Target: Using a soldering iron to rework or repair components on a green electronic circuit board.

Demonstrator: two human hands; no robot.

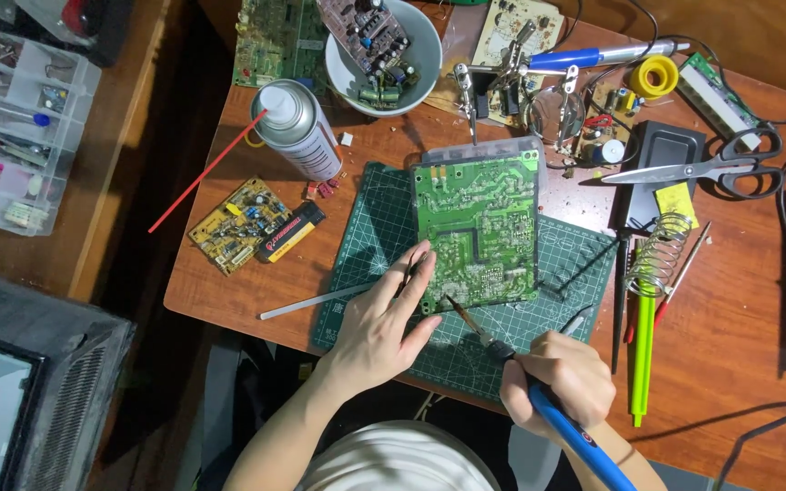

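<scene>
- Under your left hand (377, 329) lies a circuit board (478, 232), green lacquer with a dull sheen and specks of bright solder.
- Your right hand (559, 379) grips a soldering iron (539, 400) with a glossy blue plastic handle and a dark metal tip.
- The cutting mat (384, 236) looks matt, rubbery green.
- The table (730, 318) is smooth reddish wood.
- At upper right, your scissors (698, 168) show bright polished steel.

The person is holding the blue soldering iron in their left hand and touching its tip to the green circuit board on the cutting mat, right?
Not quite. The head view shows the blue soldering iron in the right hand. The left hand rests on the edge of the green circuit board. The tip does touch that board on the cutting mat.
</scene>
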